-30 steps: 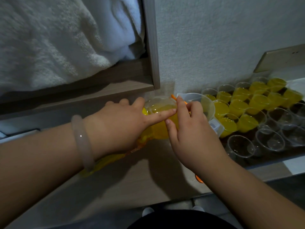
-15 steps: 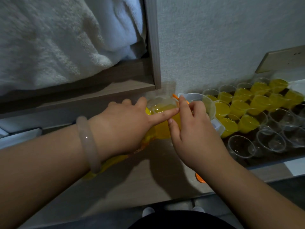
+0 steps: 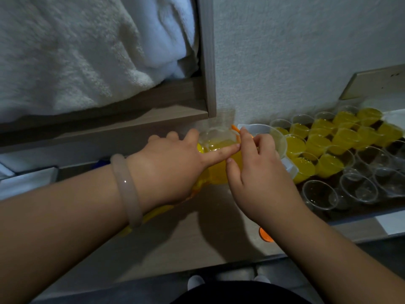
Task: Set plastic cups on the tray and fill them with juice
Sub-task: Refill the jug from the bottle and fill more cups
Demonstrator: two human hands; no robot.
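L hand (image 3: pixel 168 170) wraps juice bottle (image 3: pixel 217 172) mid-frame, index straight along it; R hand (image 3: pixel 258 172) pinches its neck by jug (image 3: pixel 278 139). Bottle prob heavy, thin-walled, slick: grip body w/o squeezing. Cups (image 3: pixel 328 165) on tray (image 3: pixel 361 210), right.

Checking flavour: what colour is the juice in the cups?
The juice is yellow; head view.

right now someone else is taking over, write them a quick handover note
Left hand: grips the juice bottle, tipped toward the clear jug.
Right hand: holds the juice bottle near its neck, at the jug's rim.
Orange cap: on the counter, partly under the right forearm.
Done: cups stand on the tray; filled cups at the back.
Left: fill the empty cups at the front.
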